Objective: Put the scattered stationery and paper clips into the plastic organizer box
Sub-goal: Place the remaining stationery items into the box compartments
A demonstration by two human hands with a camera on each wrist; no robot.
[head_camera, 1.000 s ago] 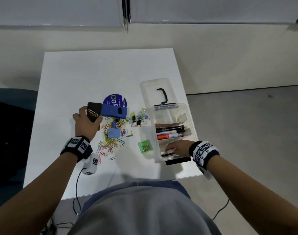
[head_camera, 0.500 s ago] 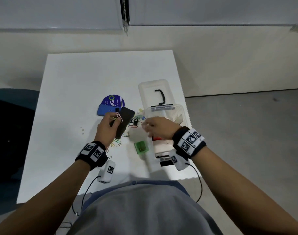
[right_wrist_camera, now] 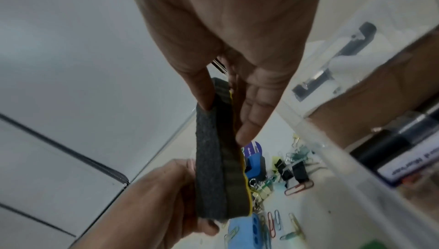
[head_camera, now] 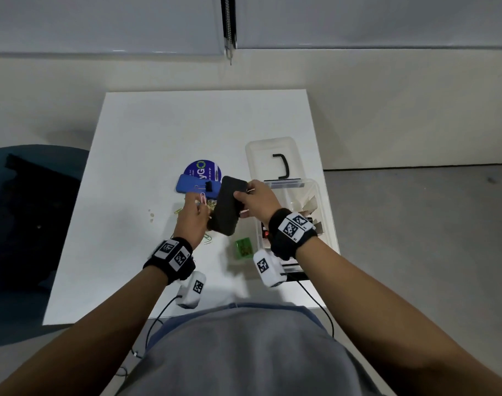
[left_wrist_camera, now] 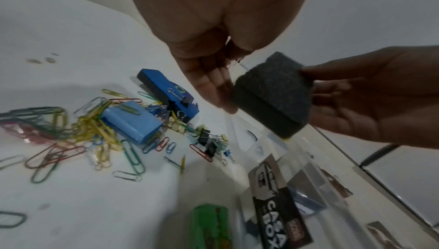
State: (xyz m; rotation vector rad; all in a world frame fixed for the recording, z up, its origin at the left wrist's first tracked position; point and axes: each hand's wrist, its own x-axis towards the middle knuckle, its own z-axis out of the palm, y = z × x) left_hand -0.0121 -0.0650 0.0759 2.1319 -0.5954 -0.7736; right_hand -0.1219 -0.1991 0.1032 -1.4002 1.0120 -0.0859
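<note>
A black felt eraser [head_camera: 227,207] with a thin yellow back hangs above the table between both hands. My right hand [head_camera: 244,202] pinches its upper end, thumb on the felt face [right_wrist_camera: 211,159] and fingers behind. My left hand [head_camera: 197,208] holds the lower end [left_wrist_camera: 270,95]; a pink paper clip [head_camera: 203,199] shows at its fingers. The clear organizer box [head_camera: 320,195] stands open just right of the hands, with markers [right_wrist_camera: 403,140] inside. Coloured paper clips [left_wrist_camera: 95,127], binder clips [left_wrist_camera: 209,141] and a light blue box [left_wrist_camera: 131,121] lie scattered below the hands.
The box lid [head_camera: 259,155] with a black handle lies open behind the box. A dark blue eraser [head_camera: 194,186] rests on a purple round disc [head_camera: 204,169]. A green sharpener [head_camera: 244,247] sits beside the box. The table's right edge [head_camera: 327,224] runs along the box; a dark chair [head_camera: 29,210] stands at the left.
My left hand carried the black eraser rightward from the table's left side. My right hand left the box's front and took hold of the eraser's upper end.
</note>
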